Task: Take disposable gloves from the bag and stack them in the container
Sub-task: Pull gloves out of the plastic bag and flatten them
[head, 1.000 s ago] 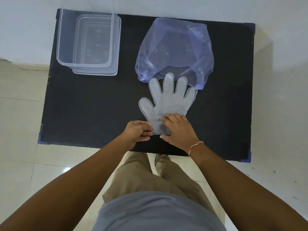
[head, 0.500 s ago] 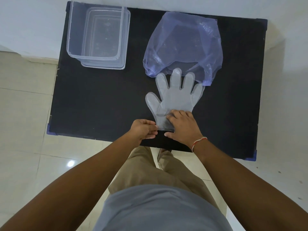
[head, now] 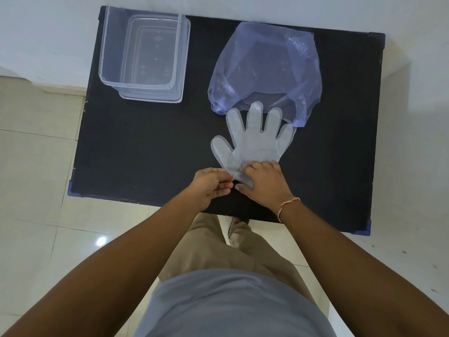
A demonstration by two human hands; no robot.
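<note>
A clear disposable glove point(head: 252, 139) lies flat on the black table point(head: 145, 152), fingers pointing away from me, its fingertips overlapping the mouth of a translucent blue plastic bag point(head: 264, 66). My left hand point(head: 211, 184) pinches the glove's cuff at its left corner. My right hand point(head: 263, 184) presses flat on the cuff, fingers bunching the film. A clear rectangular container point(head: 143, 54) stands at the table's far left; I see nothing inside it.
The table's near edge runs just under my wrists, with blue corner caps point(head: 363, 231). Pale floor tiles point(head: 36, 166) lie to the left and a white wall point(head: 48, 32) is behind the table.
My hands stay on the glove's cuff; the right fingers have crumpled the cuff film a little more. The view has shifted slightly.
</note>
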